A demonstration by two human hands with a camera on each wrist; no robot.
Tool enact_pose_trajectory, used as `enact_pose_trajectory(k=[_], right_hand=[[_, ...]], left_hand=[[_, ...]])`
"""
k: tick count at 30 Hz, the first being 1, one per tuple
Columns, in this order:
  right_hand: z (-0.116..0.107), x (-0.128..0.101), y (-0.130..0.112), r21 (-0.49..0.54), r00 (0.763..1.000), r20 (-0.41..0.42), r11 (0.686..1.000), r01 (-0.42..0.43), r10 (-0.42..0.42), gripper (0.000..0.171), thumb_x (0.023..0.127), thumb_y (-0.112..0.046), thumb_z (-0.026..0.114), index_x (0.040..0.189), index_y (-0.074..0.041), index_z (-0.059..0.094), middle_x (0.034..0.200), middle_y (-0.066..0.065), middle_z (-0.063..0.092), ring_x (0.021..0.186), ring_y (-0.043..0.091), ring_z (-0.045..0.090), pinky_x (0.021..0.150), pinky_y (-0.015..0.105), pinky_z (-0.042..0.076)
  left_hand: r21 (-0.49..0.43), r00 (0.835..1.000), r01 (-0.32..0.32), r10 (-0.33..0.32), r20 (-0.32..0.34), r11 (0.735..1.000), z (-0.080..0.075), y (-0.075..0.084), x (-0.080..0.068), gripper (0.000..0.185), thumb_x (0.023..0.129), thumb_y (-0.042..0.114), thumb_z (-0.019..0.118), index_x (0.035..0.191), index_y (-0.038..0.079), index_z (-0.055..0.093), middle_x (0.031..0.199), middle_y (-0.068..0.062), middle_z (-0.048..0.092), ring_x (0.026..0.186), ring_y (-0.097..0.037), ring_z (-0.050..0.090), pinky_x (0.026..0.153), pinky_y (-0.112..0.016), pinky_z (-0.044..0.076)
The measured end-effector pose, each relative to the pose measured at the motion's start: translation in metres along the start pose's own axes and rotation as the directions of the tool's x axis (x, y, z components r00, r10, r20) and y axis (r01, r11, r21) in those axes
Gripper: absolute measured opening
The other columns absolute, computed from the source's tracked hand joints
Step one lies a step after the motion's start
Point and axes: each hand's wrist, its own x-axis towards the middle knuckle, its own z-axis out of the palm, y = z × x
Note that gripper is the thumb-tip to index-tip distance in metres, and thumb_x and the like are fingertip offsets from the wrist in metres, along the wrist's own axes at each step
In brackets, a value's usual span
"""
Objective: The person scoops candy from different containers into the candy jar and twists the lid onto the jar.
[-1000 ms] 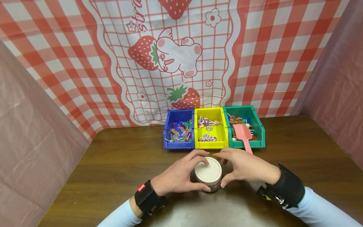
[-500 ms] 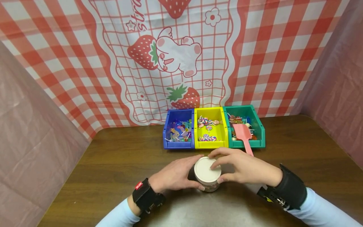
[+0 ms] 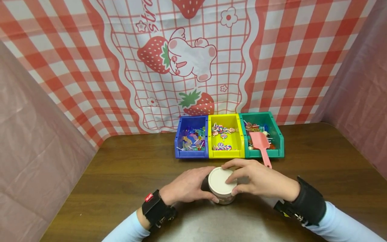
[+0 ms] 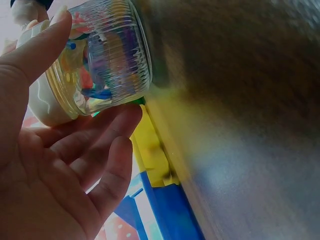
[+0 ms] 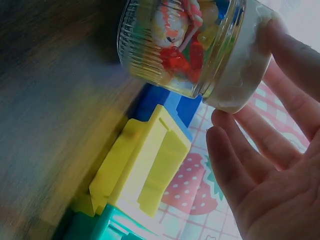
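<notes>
A ribbed clear glass jar (image 4: pixel 112 60) with colourful small candies inside stands upright on the table under a cream lid (image 3: pixel 220 180). My left hand (image 3: pixel 186 186) holds the jar from the left, thumb at the near side and fingers round the far side. From the right, my right hand (image 3: pixel 262 178) grips the lid, thumb on its near rim and one fingertip on its top. In the right wrist view, the thumb presses the lid's edge, and the lower fingers stay off the glass. The lid sits level on the jar.
Behind the jar stand three joined bins: blue (image 3: pixel 191 154), yellow (image 3: pixel 226 154) and green (image 3: pixel 278 144), each with small candies. A pink scoop (image 3: pixel 260 143) lies in the green bin, its handle hanging over the front. A strawberry-print cloth (image 3: pixel 193 60) hangs behind the wooden table (image 3: pixel 121 174).
My left index finger has left the lid's top and moved to the jar's side. My right hand has moved left and taken hold of the lid.
</notes>
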Motion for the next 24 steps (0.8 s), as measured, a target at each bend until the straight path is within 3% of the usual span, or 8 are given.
enact_pose_trajectory(k=[8,17,24], right_hand=[[0.004,0.000,-0.008,-0.066,0.999,-0.023,0.997,-0.042,0.040,0.021,0.083,-0.037,0.082,0.099,-0.025,0.076,0.126,0.000,0.060,0.110,0.018,0.058,0.089,0.039,0.052],[0.010,0.001,-0.021,-0.146,0.991,-0.078,0.982,-0.119,0.108,0.030,0.079,-0.042,0.084,0.098,-0.023,0.071,0.116,-0.002,0.059,0.101,0.014,0.056,0.085,0.036,0.052],[0.019,0.002,-0.035,-0.212,0.966,-0.151,0.948,-0.238,0.209,0.037,0.075,-0.047,0.086,0.098,-0.023,0.070,0.105,-0.006,0.054,0.093,0.014,0.051,0.076,0.034,0.050]], left_hand=[[0.010,1.000,0.005,-0.005,-0.007,1.000,0.001,0.000,0.000,0.080,0.079,0.060,0.077,0.142,0.021,0.048,0.130,0.008,0.060,0.112,-0.003,0.056,0.095,-0.030,0.046],[0.018,1.000,0.010,-0.010,-0.014,1.000,0.001,0.001,0.000,0.078,0.078,0.059,0.078,0.140,0.021,0.050,0.128,0.009,0.061,0.110,-0.003,0.056,0.094,-0.029,0.046],[0.022,1.000,0.009,-0.009,-0.020,1.000,0.002,0.001,0.000,0.077,0.078,0.058,0.079,0.139,0.022,0.050,0.126,0.009,0.061,0.109,-0.002,0.056,0.093,-0.028,0.047]])
